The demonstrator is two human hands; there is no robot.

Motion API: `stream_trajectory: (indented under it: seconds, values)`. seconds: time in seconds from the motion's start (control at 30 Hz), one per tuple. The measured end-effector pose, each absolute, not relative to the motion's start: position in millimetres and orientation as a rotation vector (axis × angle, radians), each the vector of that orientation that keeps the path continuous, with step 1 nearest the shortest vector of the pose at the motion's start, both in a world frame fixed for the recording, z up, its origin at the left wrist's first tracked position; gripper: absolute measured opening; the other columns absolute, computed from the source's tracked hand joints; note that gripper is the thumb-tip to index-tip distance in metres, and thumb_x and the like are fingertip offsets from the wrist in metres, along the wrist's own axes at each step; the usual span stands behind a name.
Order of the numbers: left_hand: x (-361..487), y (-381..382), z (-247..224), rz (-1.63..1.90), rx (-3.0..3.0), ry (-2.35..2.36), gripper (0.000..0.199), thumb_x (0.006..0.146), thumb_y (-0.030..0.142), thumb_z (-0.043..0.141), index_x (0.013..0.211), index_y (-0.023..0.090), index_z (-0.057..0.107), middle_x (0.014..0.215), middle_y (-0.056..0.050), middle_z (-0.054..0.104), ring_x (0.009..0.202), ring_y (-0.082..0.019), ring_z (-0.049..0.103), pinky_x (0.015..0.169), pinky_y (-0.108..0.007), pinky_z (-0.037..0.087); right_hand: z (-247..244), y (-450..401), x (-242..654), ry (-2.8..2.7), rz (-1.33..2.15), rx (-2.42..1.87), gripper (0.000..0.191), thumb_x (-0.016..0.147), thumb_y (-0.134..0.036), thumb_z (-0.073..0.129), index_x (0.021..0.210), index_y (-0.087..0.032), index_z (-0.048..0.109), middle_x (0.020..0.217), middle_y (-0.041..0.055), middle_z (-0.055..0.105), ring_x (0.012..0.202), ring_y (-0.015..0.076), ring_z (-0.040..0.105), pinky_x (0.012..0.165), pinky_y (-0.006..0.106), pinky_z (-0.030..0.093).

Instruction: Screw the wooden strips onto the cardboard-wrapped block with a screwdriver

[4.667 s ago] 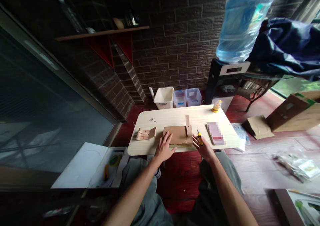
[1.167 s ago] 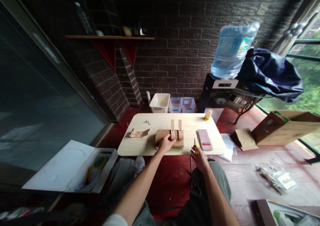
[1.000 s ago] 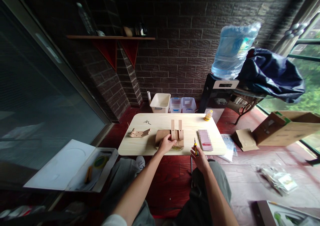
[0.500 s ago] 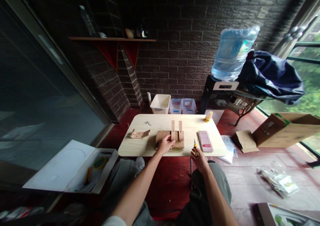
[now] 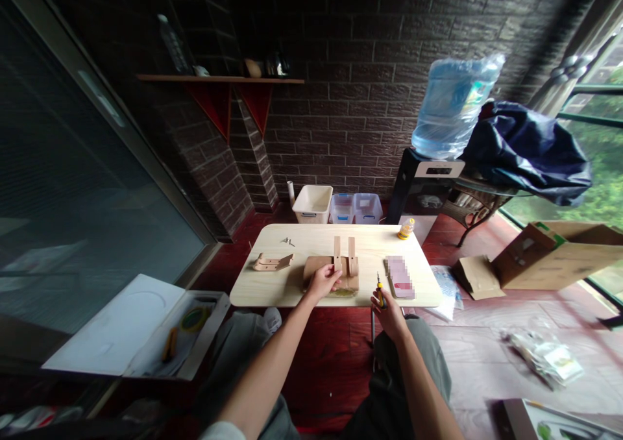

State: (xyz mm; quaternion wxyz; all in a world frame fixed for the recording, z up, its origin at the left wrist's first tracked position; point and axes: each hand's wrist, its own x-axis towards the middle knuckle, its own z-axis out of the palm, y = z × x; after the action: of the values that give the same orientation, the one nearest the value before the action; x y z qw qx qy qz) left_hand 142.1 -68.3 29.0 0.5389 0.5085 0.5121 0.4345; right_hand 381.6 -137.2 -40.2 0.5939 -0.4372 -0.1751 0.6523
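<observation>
A curved brown wooden piece lies near the front edge of the pale table. Two light wooden strips, a left one and a right one, stick out from it toward the back. My left hand rests on the piece with its fingertips closed at the near end of the left strip. In my right hand is a yellow and black screwdriver, tip pointing up and away, at the table's front edge. Another wooden part lies at the left, and several small screws are behind it.
A pink blurred object lies on the table's right side, with a small yellow-capped bottle behind it. Bins stand beyond the table. An open white box is at the lower left, a cardboard box at the right.
The whole view has shifted down very slightly. Both hands keep nearly the same places, with the screwdriver still in my right hand.
</observation>
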Motion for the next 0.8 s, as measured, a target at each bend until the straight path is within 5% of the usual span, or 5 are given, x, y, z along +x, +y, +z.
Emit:
stream_trajectory:
  seconds: [0.37,0.8]
  values:
    - [151,-66,33,0.983,1.167,1.086,0.032,0.084,0.039,0.072,0.102,0.014,0.062,0.115,-0.015,0.069,0.074,-0.015,0.071,0.046,-0.017,0.05,-36,-137,383,-0.334,1.57,-0.96,0.035,0.069,-0.048,0.08,0.092,-0.024,0.07,0.096,0.0037,0.07,0.086,0.0188,0.065,0.067,0.027,0.051]
    - [153,-70,39,0.961,1.142,1.133,0.031,0.087,0.036,0.07,0.106,0.014,0.059,0.112,-0.014,0.07,0.073,-0.014,0.072,0.045,-0.016,0.051,-40,-135,386,-0.339,1.57,-0.977,0.034,0.07,-0.049,0.08,0.094,-0.026,0.07,0.098,0.0031,0.07,0.087,0.0191,0.065,0.067,0.028,0.05]
